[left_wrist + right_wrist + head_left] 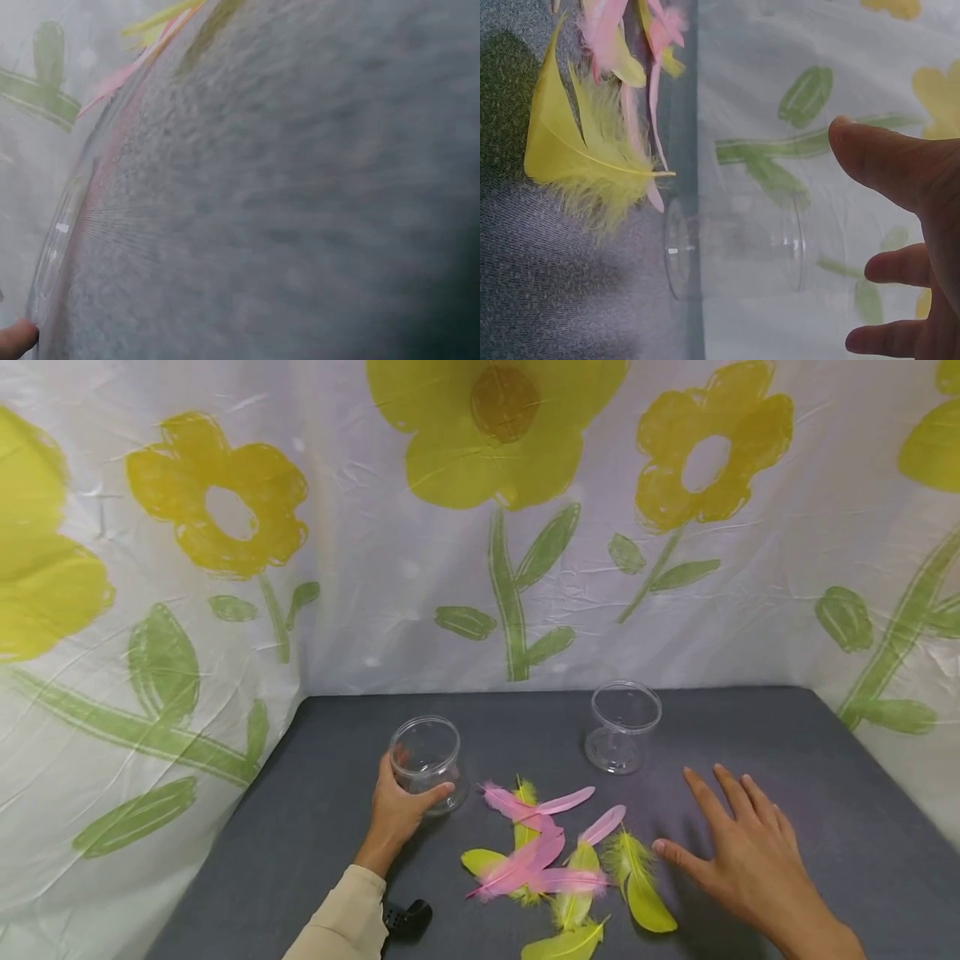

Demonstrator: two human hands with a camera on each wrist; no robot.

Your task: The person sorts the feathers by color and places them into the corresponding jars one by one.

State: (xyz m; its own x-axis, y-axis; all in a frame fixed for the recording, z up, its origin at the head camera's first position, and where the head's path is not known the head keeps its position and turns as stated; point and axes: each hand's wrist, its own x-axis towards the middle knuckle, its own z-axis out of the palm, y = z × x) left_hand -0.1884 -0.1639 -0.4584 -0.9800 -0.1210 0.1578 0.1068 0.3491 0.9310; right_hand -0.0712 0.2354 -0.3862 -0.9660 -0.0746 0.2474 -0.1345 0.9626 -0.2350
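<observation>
My left hand [405, 810] grips a clear round plastic container [426, 750] from its left side, thumb across the near face. Its other fingers are partly hidden behind the container, which stands left of the feathers. In the left wrist view, only a fingertip [16, 339] shows. My right hand [753, 852] hovers right of the feathers with fingers spread, holding nothing. A second clear container [626, 714] stands farther back; the right wrist view shows it [735, 247] too. Pink feathers [525, 860] and yellow-green feathers [648, 902] lie in a loose overlapping pile between the hands.
Dark grey cloth covers the table [525, 727]. Behind it and along both sides hangs a white curtain [390, 577] printed with yellow flowers. A small black object [408, 920] shows beside the left sleeve [348, 910].
</observation>
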